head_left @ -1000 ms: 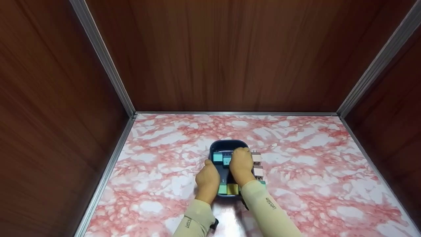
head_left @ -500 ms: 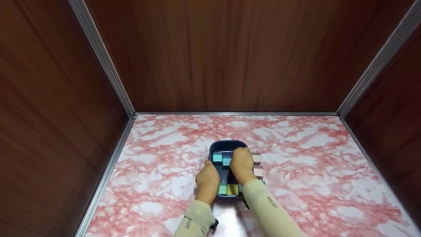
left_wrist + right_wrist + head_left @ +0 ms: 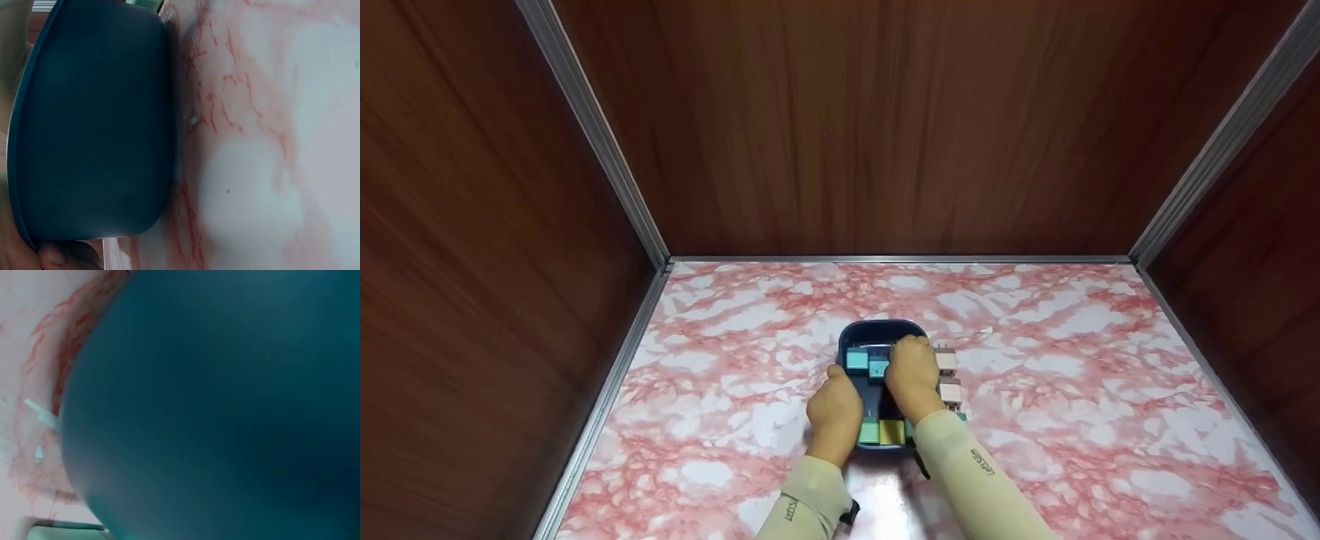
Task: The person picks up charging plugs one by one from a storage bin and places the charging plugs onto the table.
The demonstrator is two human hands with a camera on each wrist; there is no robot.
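Observation:
A dark blue bin [image 3: 877,328] with rounded corners stands on the table in the head view. My left hand [image 3: 835,409] grips its left side; in the left wrist view, fingers [image 3: 53,253] curl at the rim. My right hand [image 3: 913,379] reaches down over the bin's right side, fingertips hidden, so I cannot tell whether it pinches something. Just left of it, two light-blue charger plugs [image 3: 857,359] lie in the bin with prongs pointing away. Along the near end sit a mint charger plug [image 3: 869,430] and a yellow charger plug [image 3: 892,432], with another partly covered by my right sleeve.
Right of the bin, two pale pink charger plugs [image 3: 946,361] lie on the marbled table [image 3: 1072,405]. A green one [image 3: 961,418] shows partly beside my right sleeve. Brown wood-look panels [image 3: 885,127] with metal edging enclose the left, back and right.

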